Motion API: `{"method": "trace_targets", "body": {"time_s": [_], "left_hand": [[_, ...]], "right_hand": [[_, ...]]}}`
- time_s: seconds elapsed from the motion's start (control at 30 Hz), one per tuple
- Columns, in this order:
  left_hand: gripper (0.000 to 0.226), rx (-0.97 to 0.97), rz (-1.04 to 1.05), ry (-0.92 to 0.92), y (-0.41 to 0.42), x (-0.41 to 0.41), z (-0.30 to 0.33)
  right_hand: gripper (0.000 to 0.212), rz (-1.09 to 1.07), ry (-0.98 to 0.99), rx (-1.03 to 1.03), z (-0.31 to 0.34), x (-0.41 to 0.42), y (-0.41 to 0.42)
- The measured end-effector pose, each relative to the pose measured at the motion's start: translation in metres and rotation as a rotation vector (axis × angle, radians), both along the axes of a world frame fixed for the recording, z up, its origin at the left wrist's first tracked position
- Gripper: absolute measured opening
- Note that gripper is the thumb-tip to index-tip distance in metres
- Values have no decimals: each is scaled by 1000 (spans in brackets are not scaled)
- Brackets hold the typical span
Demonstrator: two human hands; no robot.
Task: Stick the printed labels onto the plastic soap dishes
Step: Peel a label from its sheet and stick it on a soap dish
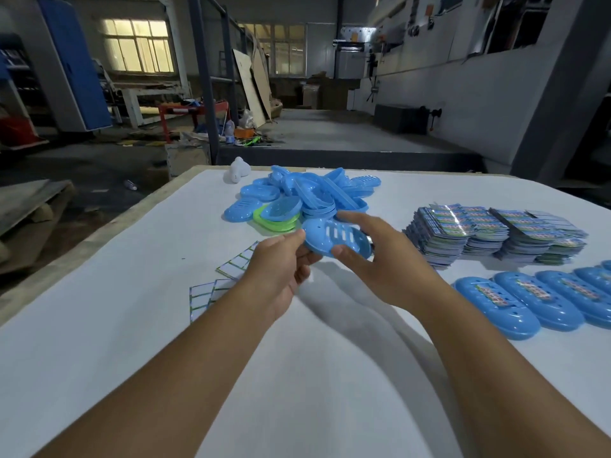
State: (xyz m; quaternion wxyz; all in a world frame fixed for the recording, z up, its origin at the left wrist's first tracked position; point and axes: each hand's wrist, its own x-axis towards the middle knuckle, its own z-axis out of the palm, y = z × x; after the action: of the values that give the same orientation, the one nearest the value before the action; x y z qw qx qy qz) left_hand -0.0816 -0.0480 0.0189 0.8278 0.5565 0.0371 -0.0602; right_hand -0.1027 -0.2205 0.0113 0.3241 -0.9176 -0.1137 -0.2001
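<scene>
Blue soap dishes lie heaped near the table's far edge, label stacks toward its right edge, labelled dishes just in front of them. Both hands clamp one slotted dish above the table: left hand at its left end, right hand along its right side. Backing sheets lie under the left wrist; the near edge is bare.

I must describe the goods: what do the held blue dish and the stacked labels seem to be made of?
Blue dish: apparently molded plastic, smooth with a slight sheen; clean slots and a thin, even rim. Stacked labels: probably glossy printed paper or film; thin sheets that catch the light.
</scene>
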Motion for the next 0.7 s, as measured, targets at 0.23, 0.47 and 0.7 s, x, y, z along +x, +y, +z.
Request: {"method": "trace_targets", "body": {"time_s": [0.23,0.47,0.7], "left_hand": [[16,-23,-96,94,16,-2,-4],[28,1485,287,-412,44,15,-14],[56,1520,122,-285,50,19,-16]], "right_hand": [[48,9,98,-88,-2,2,0],[50,-1,284,-258,-10,2,0],[54,8,338,-328,-11,1,1]]}}
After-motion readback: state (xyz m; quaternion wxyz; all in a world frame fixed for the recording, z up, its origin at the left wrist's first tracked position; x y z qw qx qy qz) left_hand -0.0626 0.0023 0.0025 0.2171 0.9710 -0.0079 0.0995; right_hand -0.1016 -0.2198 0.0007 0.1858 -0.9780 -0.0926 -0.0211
